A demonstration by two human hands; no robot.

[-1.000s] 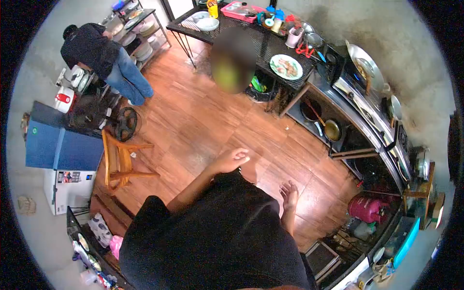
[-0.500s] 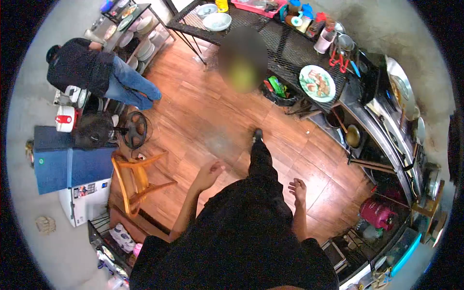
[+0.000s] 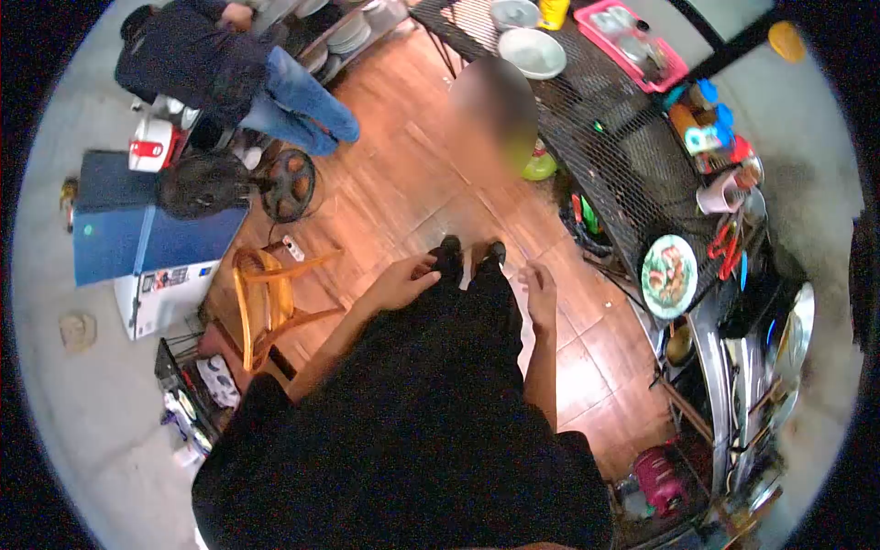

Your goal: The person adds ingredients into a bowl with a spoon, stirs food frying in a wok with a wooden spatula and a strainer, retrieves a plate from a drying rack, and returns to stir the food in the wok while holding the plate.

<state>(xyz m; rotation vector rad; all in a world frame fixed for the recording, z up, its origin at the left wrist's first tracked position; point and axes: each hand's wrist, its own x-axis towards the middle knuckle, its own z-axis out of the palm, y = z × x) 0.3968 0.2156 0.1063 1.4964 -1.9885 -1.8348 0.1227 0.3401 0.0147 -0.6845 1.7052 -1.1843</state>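
Observation:
My left hand (image 3: 403, 281) hangs in front of my body over the tiled floor (image 3: 394, 183), fingers loosely curled and apart, holding nothing. My right hand (image 3: 538, 291) is a little to its right, fingers apart and nothing in them. Neither hand touches anything. To the right of my right hand, a plate of food (image 3: 669, 276) lies at the near end of the black mesh table (image 3: 614, 137). The wooden chair (image 3: 275, 298) stands left of my left hand.
Another person (image 3: 211, 64) bends over a shelf at the upper left. A black fan (image 3: 289, 186) and a blue and white freezer (image 3: 137, 247) are at left. At right are a stove (image 3: 724, 394) and a pink gas cylinder (image 3: 660, 481). A pink tray (image 3: 631, 44) sits on the table.
The view has turned and moved forward, so the mesh table and plate appear nearer and farther right. Both my feet now show. My hands have come closer together and stay empty.

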